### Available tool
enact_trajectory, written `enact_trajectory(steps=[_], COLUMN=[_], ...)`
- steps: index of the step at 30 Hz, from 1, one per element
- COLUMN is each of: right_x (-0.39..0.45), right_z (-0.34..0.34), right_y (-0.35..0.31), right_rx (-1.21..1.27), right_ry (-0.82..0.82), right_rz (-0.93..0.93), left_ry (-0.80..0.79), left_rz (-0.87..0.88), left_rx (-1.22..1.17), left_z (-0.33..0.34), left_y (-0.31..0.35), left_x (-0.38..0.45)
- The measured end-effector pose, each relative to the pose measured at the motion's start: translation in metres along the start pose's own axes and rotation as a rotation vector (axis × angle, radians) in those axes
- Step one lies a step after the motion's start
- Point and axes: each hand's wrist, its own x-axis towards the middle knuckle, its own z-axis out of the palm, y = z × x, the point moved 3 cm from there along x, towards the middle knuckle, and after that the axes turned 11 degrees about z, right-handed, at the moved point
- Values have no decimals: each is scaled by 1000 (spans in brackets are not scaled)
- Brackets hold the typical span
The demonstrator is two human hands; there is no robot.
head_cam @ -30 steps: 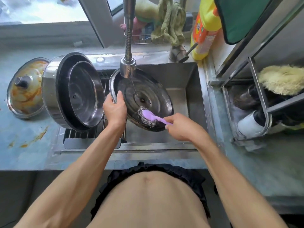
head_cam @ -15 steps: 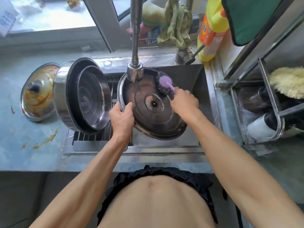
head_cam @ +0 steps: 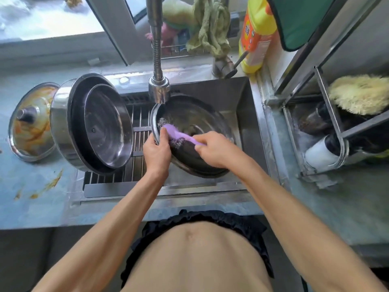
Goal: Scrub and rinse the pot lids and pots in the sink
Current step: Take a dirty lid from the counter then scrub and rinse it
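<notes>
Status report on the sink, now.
Left hand grips the round steel pot lid by its rim. Right hand holds the purple-handled wire scrubber against the lid's underside. Faucet head close above; nothing blocking.

Left hand (head_cam: 156, 153) and right hand (head_cam: 212, 149) gripping.

Both forearms come up from the bottom of the view bare, no sleeves, no watch, no bands at either wrist. The left hand (head_cam: 156, 153) and the right hand (head_cam: 214, 150) wear no gloves and no rings. The midriff is bare too, and a black ruffled waistband (head_cam: 202, 218) runs across it.
</notes>
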Motion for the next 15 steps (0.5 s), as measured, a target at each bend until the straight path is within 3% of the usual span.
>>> enact_trajectory(steps=[3, 8, 10, 12, 15], right_x=[27, 52, 48, 34, 5], right_z=[-6, -20, -20, -14, -1], right_y=[-10, 9, 23, 36, 38], right_rx=[9, -222, -323, -347, -323], right_ry=[192, 373, 332, 192, -60], right_rz=[7, 186, 289, 354, 288], left_ry=[-55, -19, 2, 19, -4], left_rz=[-85, 29, 73, 120, 209], left_rx=[-135, -80, -43, -7, 75], left_z=[-2, -15, -22, -22, -15], left_y=[-4, 7, 10, 12, 18], left_x=[-10, -4, 7, 16, 24])
